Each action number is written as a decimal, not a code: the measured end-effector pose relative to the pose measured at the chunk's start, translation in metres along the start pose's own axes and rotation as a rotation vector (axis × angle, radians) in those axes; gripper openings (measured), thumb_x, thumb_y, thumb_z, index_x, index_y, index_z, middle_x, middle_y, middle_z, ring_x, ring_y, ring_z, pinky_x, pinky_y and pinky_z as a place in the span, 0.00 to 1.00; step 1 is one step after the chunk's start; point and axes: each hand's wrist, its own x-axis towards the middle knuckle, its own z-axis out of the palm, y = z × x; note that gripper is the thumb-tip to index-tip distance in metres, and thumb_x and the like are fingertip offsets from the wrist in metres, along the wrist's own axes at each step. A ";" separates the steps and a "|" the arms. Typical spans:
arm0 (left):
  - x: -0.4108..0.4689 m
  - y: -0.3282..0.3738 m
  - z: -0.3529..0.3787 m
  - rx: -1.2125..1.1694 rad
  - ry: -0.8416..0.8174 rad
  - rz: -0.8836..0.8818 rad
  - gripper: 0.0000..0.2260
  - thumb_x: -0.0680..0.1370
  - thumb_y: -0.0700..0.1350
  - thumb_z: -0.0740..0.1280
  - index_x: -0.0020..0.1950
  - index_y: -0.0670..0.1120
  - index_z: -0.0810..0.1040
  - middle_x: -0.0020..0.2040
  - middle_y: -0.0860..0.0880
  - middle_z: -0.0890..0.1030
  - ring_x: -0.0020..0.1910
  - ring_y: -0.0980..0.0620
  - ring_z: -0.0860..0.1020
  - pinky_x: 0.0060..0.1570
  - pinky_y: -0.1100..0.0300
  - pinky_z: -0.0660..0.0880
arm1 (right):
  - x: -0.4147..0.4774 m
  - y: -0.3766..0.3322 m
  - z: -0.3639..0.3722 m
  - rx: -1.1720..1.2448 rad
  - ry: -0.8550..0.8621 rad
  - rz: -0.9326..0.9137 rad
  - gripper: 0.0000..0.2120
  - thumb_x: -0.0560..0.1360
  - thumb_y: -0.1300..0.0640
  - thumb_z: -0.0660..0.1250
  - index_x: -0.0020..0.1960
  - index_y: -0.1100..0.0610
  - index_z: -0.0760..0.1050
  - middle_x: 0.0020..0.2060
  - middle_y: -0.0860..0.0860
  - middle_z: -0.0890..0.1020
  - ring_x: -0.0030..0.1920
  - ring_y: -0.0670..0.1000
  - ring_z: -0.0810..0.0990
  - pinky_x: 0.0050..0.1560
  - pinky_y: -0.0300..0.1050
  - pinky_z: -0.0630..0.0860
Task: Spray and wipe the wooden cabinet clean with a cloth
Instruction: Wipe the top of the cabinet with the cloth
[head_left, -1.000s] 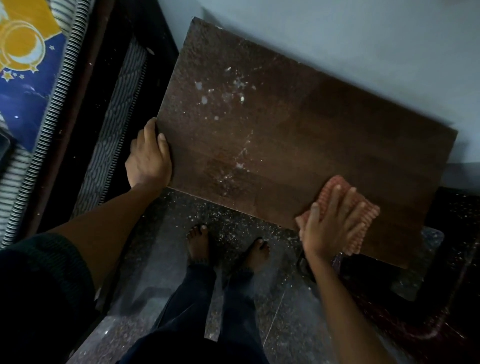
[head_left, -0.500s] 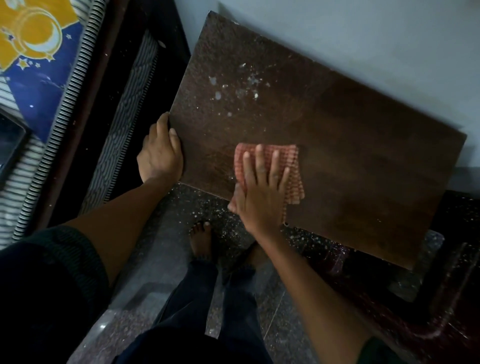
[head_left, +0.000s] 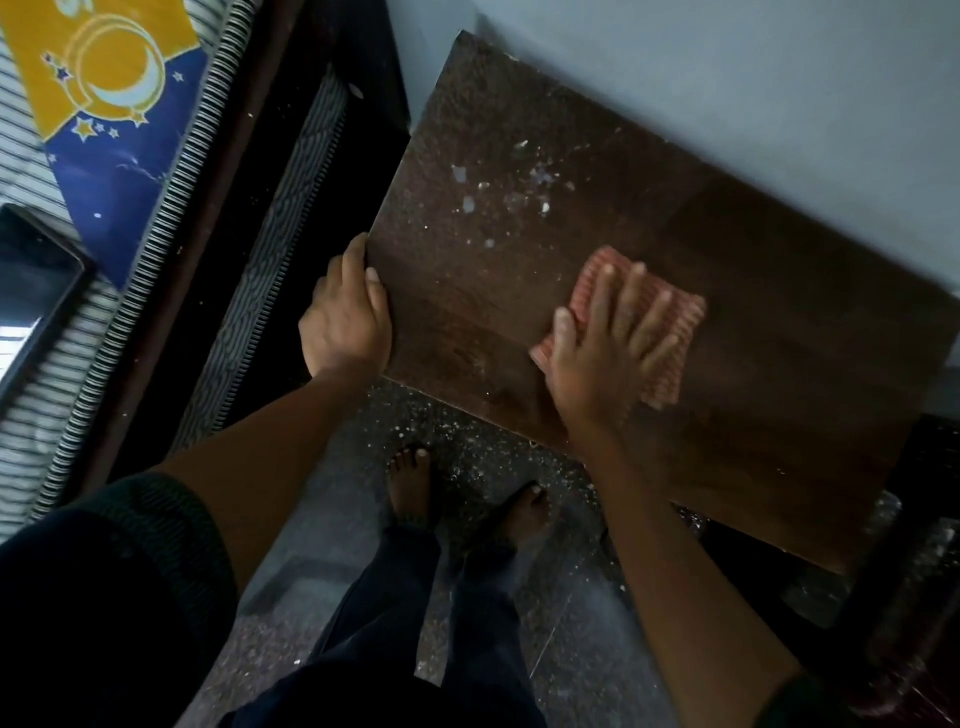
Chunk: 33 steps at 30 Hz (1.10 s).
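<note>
Cloth (head_left: 667, 374), pink and ribbed, lay folded flat under the right grip (head_left: 602, 358). Fingers were straight and spread, palm down, nothing clenched: pressing, not holding. Judged a wiping stroke, since a flat palm spreads pressure over the whole pad. The cloth sat about midway along the cabinet top (head_left: 769, 332), nearer its front edge than its back edge.

Left grip (head_left: 345, 322) clasped the left edge of the cabinet top close to the front-left corner, thumb on the surface, fingers over the side. Likely a brace for the body against the stroke.

White specks (head_left: 511, 189) lay scattered toward the back-left corner, apart from the cloth, not yet reached. Wood to the right of the cloth looked plainer. Back edge met a pale wall (head_left: 727, 78). More white flecks dotted the floor (head_left: 358, 525) below the front edge, near bare feet (head_left: 410, 480). No spray bottle in view. Judged wiping partway done, with the speckled patch left to do.
</note>
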 end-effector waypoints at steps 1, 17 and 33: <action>0.000 0.000 0.000 0.003 -0.002 -0.001 0.20 0.82 0.47 0.50 0.74 0.47 0.61 0.67 0.45 0.71 0.62 0.41 0.72 0.53 0.44 0.72 | 0.010 -0.018 -0.001 0.020 -0.019 -0.033 0.32 0.77 0.37 0.47 0.77 0.49 0.48 0.77 0.52 0.49 0.76 0.62 0.44 0.71 0.65 0.38; -0.001 0.002 0.000 -0.002 0.012 -0.004 0.19 0.81 0.46 0.51 0.73 0.46 0.62 0.66 0.43 0.72 0.62 0.40 0.72 0.53 0.43 0.72 | -0.057 0.068 0.010 -0.103 -0.064 -0.323 0.28 0.79 0.40 0.45 0.76 0.47 0.46 0.76 0.50 0.50 0.75 0.59 0.46 0.72 0.64 0.44; 0.000 0.002 0.000 -0.005 0.010 -0.011 0.20 0.81 0.45 0.52 0.73 0.45 0.62 0.66 0.43 0.72 0.61 0.40 0.73 0.53 0.43 0.72 | 0.026 -0.039 -0.005 -0.081 0.015 -0.680 0.29 0.77 0.44 0.53 0.76 0.49 0.54 0.76 0.51 0.56 0.76 0.59 0.50 0.72 0.65 0.46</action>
